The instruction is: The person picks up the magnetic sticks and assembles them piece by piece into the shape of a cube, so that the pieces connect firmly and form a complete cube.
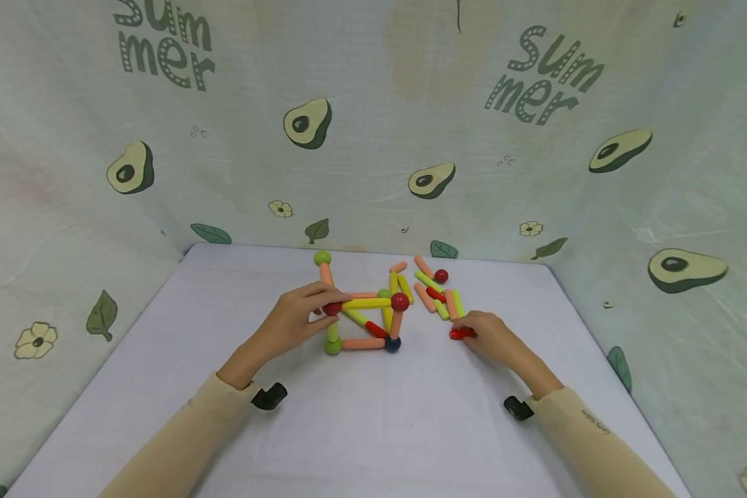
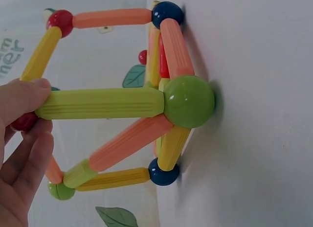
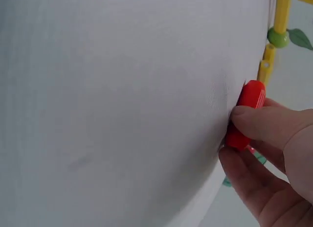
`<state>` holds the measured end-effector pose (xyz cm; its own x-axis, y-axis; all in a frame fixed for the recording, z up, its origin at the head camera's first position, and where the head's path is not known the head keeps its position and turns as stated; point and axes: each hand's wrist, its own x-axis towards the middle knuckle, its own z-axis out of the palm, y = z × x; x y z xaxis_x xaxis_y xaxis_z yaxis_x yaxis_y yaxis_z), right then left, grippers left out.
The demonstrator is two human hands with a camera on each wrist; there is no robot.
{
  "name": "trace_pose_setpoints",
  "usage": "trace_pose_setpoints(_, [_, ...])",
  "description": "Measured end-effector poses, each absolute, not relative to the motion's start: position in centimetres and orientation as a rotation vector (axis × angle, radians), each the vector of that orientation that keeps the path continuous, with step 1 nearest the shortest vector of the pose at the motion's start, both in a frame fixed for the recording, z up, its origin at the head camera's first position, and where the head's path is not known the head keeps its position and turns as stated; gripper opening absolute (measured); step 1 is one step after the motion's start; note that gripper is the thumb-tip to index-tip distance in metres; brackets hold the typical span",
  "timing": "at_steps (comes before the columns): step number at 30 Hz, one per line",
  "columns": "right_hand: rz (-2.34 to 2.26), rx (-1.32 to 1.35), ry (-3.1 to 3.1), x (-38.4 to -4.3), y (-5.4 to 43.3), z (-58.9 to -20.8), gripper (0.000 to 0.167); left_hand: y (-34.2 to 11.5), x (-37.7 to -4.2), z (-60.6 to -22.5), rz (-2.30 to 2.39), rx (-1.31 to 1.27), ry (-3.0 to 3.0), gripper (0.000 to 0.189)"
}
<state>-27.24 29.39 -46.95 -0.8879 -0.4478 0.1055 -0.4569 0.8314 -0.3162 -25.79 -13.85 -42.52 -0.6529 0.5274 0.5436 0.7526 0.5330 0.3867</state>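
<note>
A frame of coloured toy building rods and balls stands at the table's middle. My left hand (image 1: 289,319) holds its near upper-left corner, thumb and fingers around a red ball (image 2: 24,121). From that corner a yellow rod (image 1: 367,303) runs to another red ball (image 1: 400,302), and a light green rod (image 2: 100,103) drops to a green ball (image 2: 190,101) on the table. A dark blue ball (image 1: 393,344) forms the near lower-right corner. Right of the frame, my right hand (image 1: 490,337) pinches a short red rod (image 3: 252,94) at the table surface.
Loose orange, green and red rods (image 1: 425,297) lie behind the right hand, with a loose red ball (image 1: 441,276) by them. A green ball (image 1: 322,258) tops the frame's far left. Printed cloth (image 1: 373,180) hangs behind and beside the white table (image 1: 373,429).
</note>
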Motion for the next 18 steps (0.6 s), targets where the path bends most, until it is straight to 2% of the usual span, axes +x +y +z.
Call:
trace_pose_setpoints(5, [0.724,0.756,-2.938,-26.3,27.6,-46.0,0.033,-14.0,-25.8,-42.5,-0.866,-1.063,-2.409,0.048])
trace_pose_setpoints(13, [1.098,0.995,-2.703,-23.5,21.1,-43.6,0.032,-14.1,-25.8,-42.4,-0.88,-1.07,-2.409,0.049])
trace_pose_setpoints(18, [1.246,0.959,-2.655,-22.7,17.2,-43.7,0.035,-14.1,-25.9,-42.3,-0.888,-1.099,-2.395,0.05])
